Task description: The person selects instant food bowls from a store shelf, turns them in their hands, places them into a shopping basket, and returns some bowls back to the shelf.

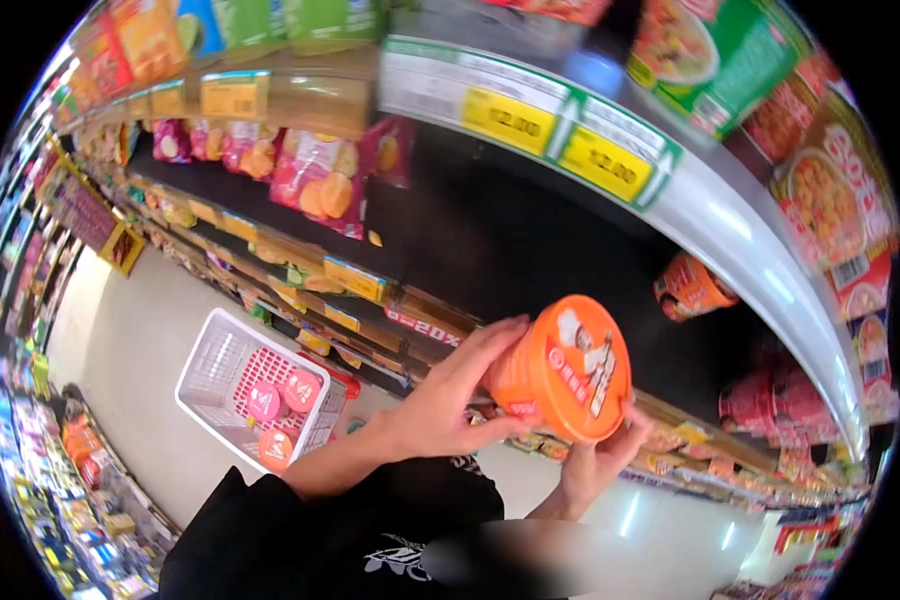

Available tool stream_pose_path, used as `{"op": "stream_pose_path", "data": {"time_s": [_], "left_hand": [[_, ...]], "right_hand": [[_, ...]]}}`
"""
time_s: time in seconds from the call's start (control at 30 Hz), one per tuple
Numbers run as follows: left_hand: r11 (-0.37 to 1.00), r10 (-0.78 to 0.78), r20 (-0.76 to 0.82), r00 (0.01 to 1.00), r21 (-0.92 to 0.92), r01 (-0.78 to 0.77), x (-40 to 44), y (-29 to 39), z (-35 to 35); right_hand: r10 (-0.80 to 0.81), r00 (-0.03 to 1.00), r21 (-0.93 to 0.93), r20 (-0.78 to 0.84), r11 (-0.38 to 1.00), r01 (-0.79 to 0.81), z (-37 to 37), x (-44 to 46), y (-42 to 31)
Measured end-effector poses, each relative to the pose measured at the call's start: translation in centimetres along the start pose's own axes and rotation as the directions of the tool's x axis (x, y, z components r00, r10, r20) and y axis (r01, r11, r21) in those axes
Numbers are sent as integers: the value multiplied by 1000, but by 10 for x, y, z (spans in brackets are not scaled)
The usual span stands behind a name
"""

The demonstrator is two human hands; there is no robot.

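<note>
An orange lidded tub (576,368) with white characters and a small cartoon figure on its lid is held in front of the shelf, tilted so the lid faces me. My left hand (462,395) is closed round its left side, thumb below and fingers above. At the tub's lower right edge, the fingers of my right hand (605,455) grip the rim. Behind it on the dark shelf (530,230) lies a similar orange tub (692,286), tipped on its side. Several dark pink tubs (778,405) stand further right.
A white and pink shopping basket (202,385) on the floor at the left holds two pink tubs (264,401) and one orange tub (275,450). Pink snack bags (315,180) sit on the left shelf. A curved shelf edge (740,205) with price labels juts overhead, carrying noodle packs (830,195).
</note>
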State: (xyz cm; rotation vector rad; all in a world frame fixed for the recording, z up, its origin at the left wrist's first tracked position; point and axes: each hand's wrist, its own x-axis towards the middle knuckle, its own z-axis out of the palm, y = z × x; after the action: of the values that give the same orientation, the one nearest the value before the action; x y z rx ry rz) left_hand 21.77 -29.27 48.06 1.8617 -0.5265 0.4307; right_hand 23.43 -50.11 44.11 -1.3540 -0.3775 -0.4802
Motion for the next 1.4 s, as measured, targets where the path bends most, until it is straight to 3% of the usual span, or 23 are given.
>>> {"op": "stream_pose_path", "data": {"time_s": [0.3,0.33,0.4,0.47,0.53,0.57,0.63,0.67,0.7,0.77,0.8,0.9,0.93,0.97,1.03,1.13,1.27,1.4], "left_hand": [[1000,-21,-180,983,-5,21,-88,-13,-40],[999,-39,-220,975,26,46,-106,-21,-38],[989,-98,-322,942,75,128,-140,-38,-27],[950,-199,-379,904,151,273,-178,-56,-16],[887,-332,-436,836,157,433,-212,-69,-7],[848,-447,-462,766,54,527,-228,-73,-2],[726,-656,-462,597,-167,667,-249,-72,3],[691,-648,-507,569,-78,718,-257,-70,6],[627,-725,-473,501,-150,764,-262,-62,7],[595,-700,-552,453,-100,798,-271,-60,15],[648,-635,-601,485,-73,758,-275,-64,16],[583,-637,-642,428,-38,811,-292,-73,7],[581,-630,-666,399,-63,812,-300,-77,3],[566,-621,-664,416,-13,824,-313,-85,-1],[505,-696,-641,323,-117,855,-335,-89,-12],[462,-649,-710,273,-84,883,-373,-93,-27],[446,-545,-822,166,-116,887,-409,-97,-54],[355,-508,-857,90,-113,928,-444,-118,-76]], "right_hand": [[-170,923,79,345,985,152,51,-31,18],[-90,930,233,357,973,4,64,-36,22],[136,857,142,497,962,-235,66,-61,46],[298,780,-67,550,947,-315,71,-85,72],[428,672,-201,604,898,-391,86,-106,88],[481,608,-236,632,867,-440,96,-113,90],[436,491,-273,754,888,-369,104,-126,112],[423,425,-292,800,894,-340,105,-136,122],[363,376,-293,852,928,-231,107,-140,127],[378,260,-327,889,920,-217,111,-149,139],[381,200,-343,903,917,-202,114,-152,146],[298,149,-281,943,951,-126,132,-166,168],[298,81,-292,951,953,-84,140,-170,172],[346,21,-338,938,926,-169,149,-176,174],[420,-99,-428,902,845,-322,173,-190,180],[362,-226,-426,904,804,-415,206,-222,208],[250,-230,-330,941,833,-444,259,-273,217],[316,-263,-407,911,788,-462,301,-304,210]]}}
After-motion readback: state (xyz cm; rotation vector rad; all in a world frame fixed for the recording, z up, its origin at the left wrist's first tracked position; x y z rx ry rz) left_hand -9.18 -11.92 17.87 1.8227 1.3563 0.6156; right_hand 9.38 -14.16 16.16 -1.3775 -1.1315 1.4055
